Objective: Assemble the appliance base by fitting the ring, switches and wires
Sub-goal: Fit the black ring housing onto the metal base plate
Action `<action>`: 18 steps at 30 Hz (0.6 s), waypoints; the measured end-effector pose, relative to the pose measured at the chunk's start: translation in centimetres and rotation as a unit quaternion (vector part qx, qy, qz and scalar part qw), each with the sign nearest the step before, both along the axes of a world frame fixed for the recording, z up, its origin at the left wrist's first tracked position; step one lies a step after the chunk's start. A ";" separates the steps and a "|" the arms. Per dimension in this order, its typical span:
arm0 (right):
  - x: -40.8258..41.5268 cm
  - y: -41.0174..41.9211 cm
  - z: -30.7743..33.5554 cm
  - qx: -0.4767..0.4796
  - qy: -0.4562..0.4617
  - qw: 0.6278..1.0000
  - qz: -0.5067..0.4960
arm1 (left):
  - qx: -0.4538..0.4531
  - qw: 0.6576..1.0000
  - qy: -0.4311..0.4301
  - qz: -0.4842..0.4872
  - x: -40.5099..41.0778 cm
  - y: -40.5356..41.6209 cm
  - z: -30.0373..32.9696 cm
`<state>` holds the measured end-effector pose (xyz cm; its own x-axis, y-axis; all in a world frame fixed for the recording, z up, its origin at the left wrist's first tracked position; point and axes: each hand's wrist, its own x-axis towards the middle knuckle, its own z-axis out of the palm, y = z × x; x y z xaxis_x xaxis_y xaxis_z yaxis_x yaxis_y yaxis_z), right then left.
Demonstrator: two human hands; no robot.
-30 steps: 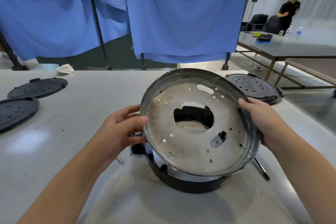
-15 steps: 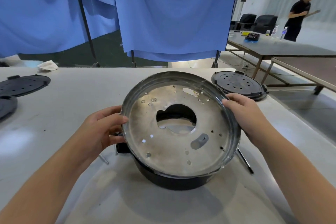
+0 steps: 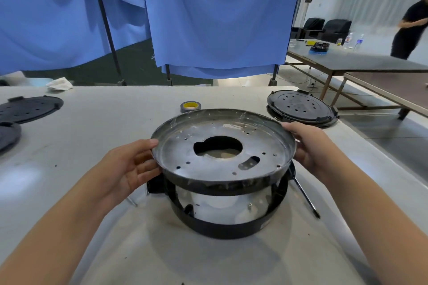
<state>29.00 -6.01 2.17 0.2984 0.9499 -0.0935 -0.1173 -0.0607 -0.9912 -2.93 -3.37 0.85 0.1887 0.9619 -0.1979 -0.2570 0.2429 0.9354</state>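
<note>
Blue curtains (image 3: pixel 220 14) hang behind a long grey bench (image 3: pixel 92 136) in a big room. Two hands hold a round metal plate (image 3: pixel 222 152) over the bench. The left hand (image 3: pixel 132 166) is at the plate's left side, with the thumb on the rim and the fingers curled under the edge, grasping it. The right hand (image 3: pixel 312 146) grasps the right side of the rim in the same way. The plate has a big hole in the middle and many small holes. It is almost flat, held just above a black ring (image 3: pixel 229 227) that sits on the bench, right below and between the hands. A thin black tool (image 3: pixel 305 196) lies on the bench below the right hand. A roll of tape (image 3: pixel 190 106) sits past the plate. A black round lid (image 3: pixel 301 107) lies beyond the right hand, and another black lid (image 3: pixel 30 109) lies far off past the left hand.
</note>
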 end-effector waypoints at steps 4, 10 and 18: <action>0.2 -0.1 -0.2 0.000 -0.031 0.999 0.012 | 0.008 1.000 0.015 -0.005 0.0 -0.1 0.0; 0.4 0.0 -0.4 -0.004 -0.123 0.992 -0.032 | 0.049 0.996 0.057 -0.052 -0.5 0.0 0.0; 0.4 0.0 -0.9 0.014 -0.218 0.973 -0.069 | 0.113 0.971 0.210 0.003 -0.1 -0.7 -0.4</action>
